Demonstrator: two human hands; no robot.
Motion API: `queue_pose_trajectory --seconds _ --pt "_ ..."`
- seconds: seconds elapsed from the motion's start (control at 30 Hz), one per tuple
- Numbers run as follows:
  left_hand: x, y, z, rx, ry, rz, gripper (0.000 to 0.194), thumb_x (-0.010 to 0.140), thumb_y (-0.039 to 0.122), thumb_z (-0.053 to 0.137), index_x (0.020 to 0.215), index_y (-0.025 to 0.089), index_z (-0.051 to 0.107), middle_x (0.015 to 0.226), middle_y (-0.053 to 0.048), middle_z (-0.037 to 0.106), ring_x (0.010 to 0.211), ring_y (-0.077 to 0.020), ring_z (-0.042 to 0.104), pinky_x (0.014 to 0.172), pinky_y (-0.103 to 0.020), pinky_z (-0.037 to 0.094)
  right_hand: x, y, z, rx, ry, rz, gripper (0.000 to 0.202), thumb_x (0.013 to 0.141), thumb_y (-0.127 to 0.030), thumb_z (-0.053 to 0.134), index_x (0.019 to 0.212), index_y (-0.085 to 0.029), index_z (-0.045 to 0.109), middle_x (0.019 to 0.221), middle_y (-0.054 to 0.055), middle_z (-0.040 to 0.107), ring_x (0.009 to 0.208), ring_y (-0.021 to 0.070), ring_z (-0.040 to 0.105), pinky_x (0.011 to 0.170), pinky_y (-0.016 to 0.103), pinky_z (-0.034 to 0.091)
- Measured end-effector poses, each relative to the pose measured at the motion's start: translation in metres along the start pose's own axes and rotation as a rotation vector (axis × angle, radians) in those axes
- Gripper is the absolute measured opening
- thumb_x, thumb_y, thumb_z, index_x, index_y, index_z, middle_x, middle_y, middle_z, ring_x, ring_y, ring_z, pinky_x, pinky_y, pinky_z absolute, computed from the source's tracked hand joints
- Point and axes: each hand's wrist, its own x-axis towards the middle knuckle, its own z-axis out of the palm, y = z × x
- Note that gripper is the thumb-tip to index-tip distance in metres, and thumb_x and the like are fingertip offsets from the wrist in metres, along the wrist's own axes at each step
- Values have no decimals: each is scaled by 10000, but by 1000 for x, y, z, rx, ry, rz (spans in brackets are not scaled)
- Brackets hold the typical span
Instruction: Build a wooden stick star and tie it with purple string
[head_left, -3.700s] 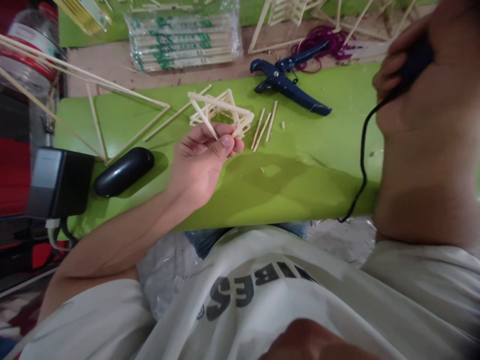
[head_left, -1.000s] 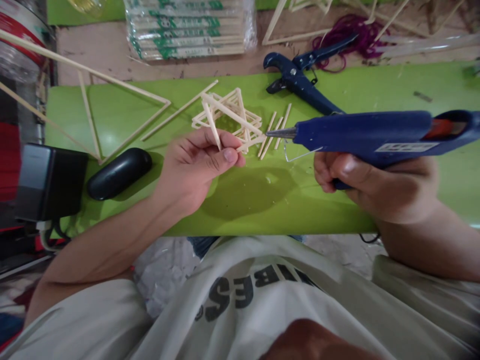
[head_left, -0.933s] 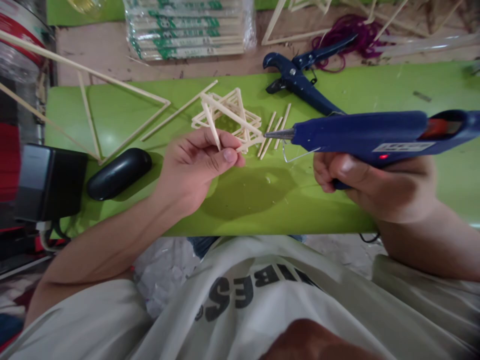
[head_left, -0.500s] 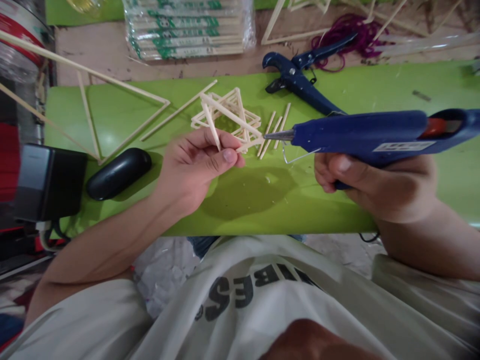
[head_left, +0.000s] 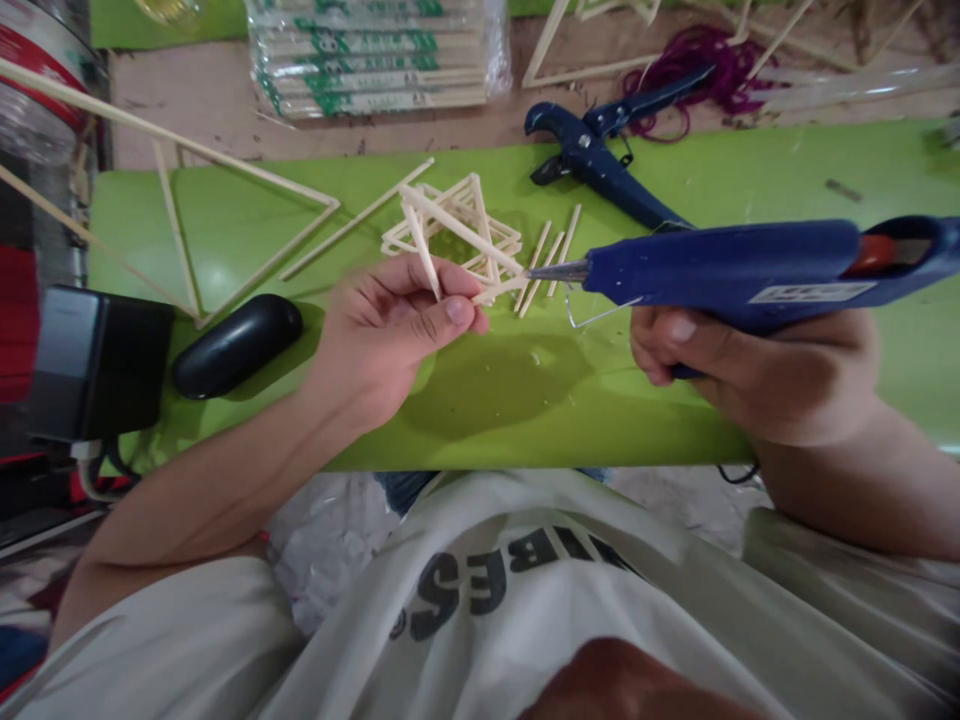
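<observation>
My left hand (head_left: 397,330) pinches a small triangle of wooden sticks (head_left: 466,230) between thumb and fingers. A blue hot glue gun (head_left: 720,262) is gripped in my right hand (head_left: 757,370), its metal nozzle at the triangle's right corner, where two sticks meet. Whether the nozzle touches the wood I cannot tell. Behind the triangle, more joined stick frames (head_left: 510,235) lie on the green surface (head_left: 495,400), partly hidden by it. Several short loose sticks (head_left: 555,255) rest just right of them.
Blue cutters (head_left: 592,150) lie behind the glue gun, by purple rubber bands (head_left: 697,75). A plastic-wrapped chopstick pack (head_left: 382,60) is at the back. On the left are a large stick frame (head_left: 247,175), a black oval case (head_left: 238,347) and a black power adapter (head_left: 101,365).
Almost nothing differs. Both hands, the triangle and the glue gun keep the same positions, with only a slight shift of the whole view.
</observation>
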Motion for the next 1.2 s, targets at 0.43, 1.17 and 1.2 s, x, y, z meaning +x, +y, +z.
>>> queue_pose_trajectory --seconds 0.43,1.17,1.2 --pt "-1 0 -1 -22 -29 16 147 905 371 1082 977 325 963 857 40 845 794 -85 824 817 -196 701 0 1 -1 -45 2 -30 425 974 -591 1015 791 -259 821 676 23 707 538 182 621 509 396 460" --pt "-1 0 -1 43 19 36 240 870 433 1104 963 295 931 848 30 827 800 -116 822 816 -235 718 -1 -5 2 -121 27 -38 471 978 -661 986 759 -280 815 661 26 714 541 197 635 517 406 488" --pt "-1 0 -1 36 18 38 231 870 420 1105 962 296 933 843 30 823 796 -111 822 816 -228 717 0 -5 2 -117 26 -38 474 980 -645 989 746 -275 809 654 31 709 538 196 628 512 405 482"
